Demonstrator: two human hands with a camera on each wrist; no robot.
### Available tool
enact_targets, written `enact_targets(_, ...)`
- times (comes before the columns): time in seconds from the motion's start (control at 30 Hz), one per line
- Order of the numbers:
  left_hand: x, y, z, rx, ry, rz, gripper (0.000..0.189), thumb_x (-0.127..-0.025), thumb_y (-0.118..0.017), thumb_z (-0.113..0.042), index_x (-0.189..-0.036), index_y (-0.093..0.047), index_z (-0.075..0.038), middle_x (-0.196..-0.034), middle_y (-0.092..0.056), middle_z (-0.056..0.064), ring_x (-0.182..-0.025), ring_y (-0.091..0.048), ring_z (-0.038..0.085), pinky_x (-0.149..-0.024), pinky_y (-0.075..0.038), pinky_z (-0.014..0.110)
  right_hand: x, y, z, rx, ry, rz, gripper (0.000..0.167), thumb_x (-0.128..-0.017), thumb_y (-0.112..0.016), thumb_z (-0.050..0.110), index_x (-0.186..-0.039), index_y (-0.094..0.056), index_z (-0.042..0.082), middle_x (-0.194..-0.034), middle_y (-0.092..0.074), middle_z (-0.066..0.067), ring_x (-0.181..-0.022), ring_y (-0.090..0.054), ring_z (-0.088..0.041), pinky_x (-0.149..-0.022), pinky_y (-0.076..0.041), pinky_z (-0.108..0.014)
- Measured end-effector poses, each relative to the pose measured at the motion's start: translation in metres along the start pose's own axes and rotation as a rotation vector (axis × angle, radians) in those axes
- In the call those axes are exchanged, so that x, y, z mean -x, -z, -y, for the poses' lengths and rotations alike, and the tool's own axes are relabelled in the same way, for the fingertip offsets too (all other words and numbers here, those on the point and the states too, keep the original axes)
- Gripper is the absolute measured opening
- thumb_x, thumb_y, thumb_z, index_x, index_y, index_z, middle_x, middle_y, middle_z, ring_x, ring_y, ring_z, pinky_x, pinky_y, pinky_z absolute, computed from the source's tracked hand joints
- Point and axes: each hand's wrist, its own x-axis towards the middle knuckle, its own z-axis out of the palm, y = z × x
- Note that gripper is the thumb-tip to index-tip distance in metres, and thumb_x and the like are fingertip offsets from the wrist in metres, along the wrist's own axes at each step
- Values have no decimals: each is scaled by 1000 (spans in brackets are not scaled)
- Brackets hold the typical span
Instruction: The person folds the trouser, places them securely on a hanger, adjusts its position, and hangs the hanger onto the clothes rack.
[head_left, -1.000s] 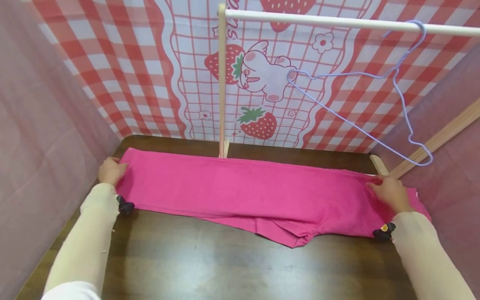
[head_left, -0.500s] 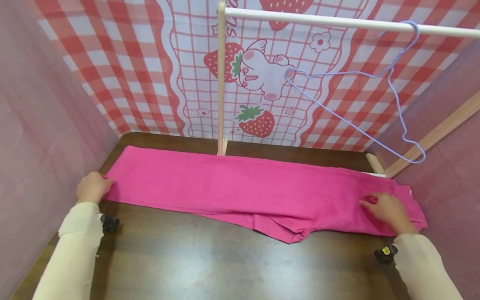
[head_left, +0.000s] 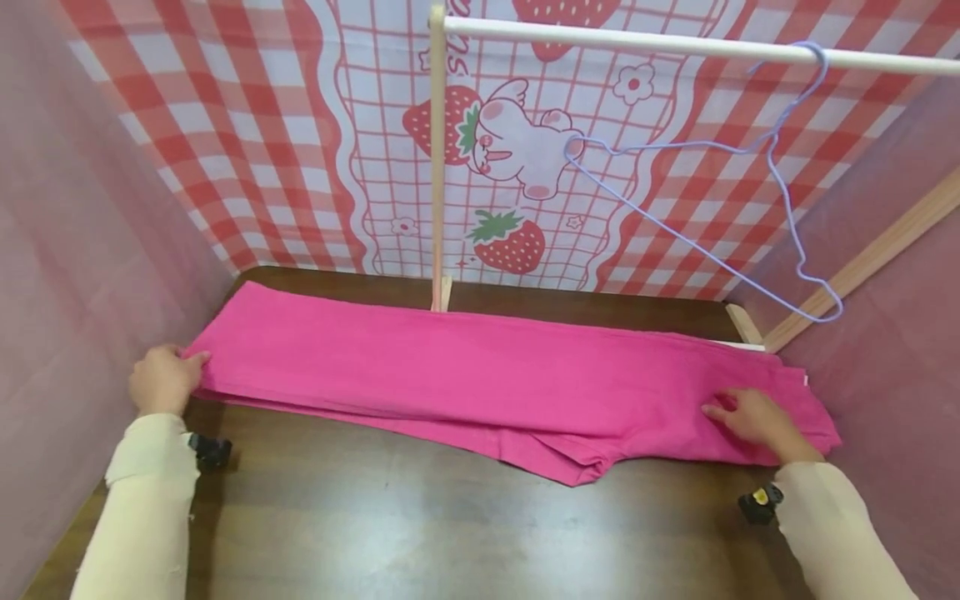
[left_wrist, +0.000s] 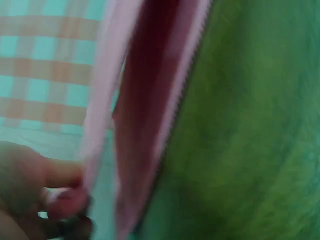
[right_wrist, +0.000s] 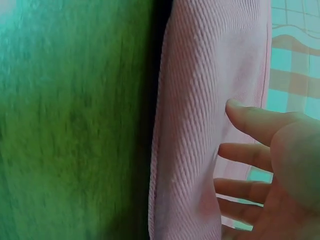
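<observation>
Pink trousers (head_left: pixel 450 367) lie folded lengthwise on the wooden tabletop (head_left: pixel 450 533), the crotch corner jutting out along the near edge. At the hem end, the left hand (head_left: pixel 162 380) has its grip pinching an edge of cloth (its wrist view shows a gap between layers). The right hand (head_left: pixel 757 419), its grip released and fingers loosely spread, is at the waist end. Behind, a lilac wire hanger (head_left: pixel 776 133) hangs from a white rod (head_left: pixel 600 37).

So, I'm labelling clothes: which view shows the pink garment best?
The head view, since the pink garment shows end to end. Left wrist: only a blurred part, pinched by the left hand. Right wrist: only a close strip beside the right hand.
</observation>
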Motion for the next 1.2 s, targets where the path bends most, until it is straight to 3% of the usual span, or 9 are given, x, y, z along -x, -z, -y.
enact_targets(0.17,1,-5,5,-58,-35,65,47,-94,-58,-33,-91,-64,13,-102,-58,42,-94,-53,60,-68,-45,58,0,-3,3,-3,-15,4,58,-92,-64,34,-120,-54,-15,-107,-59,-37,-101,-54,-54,-89,-44,-66)
enact_targets(0.33,3,-7,5,-79,-17,66,48,-95,-57,-30,-95,-63,18,-109,-53,46,-97,-50,63,-73,-45,62,1,-6,3,7,-30,-17,59,-93,-62,35,-123,-52,-16,-118,-53,-42,-113,-45,-60,-95,-38,-69)
enact_targets(0.5,3,-6,6,-49,-61,35,40,-93,-58,-25,-95,-64,15,-103,-60,41,-92,-57,58,-63,-47,55,2,-6,6,9,-25,-31,55,-92,-63,30,-120,-53,-16,-114,-55,-41,-111,-47,-59,-93,-40,-68)
enact_targets(0.67,4,-7,8,-20,-22,44,42,-92,-56,-23,-112,-58,14,-113,-56,42,-100,-54,59,-73,-47,59,1,-8,11,6,2,-80,46,-90,-65,23,-114,-58,-16,-109,-59,-39,-107,-52,-58,-91,-42,-67)
enact_targets(0.9,5,-6,6,-46,-35,54,40,-92,-55,-22,-112,-60,12,-116,-54,42,-102,-53,60,-76,-46,61,3,-9,32,-16,95,-247,30,-84,-68,10,-104,-65,-12,-102,-64,-35,-99,-57,-55,-86,-45,-63)
enact_targets(1.2,8,-8,7,-51,-28,25,40,-92,-56,-22,-113,-59,12,-116,-55,41,-103,-53,59,-76,-46,61,4,-6,67,-66,145,-283,26,-84,-71,10,-104,-68,-7,-99,-65,-28,-96,-60,-47,-84,-47,-61)
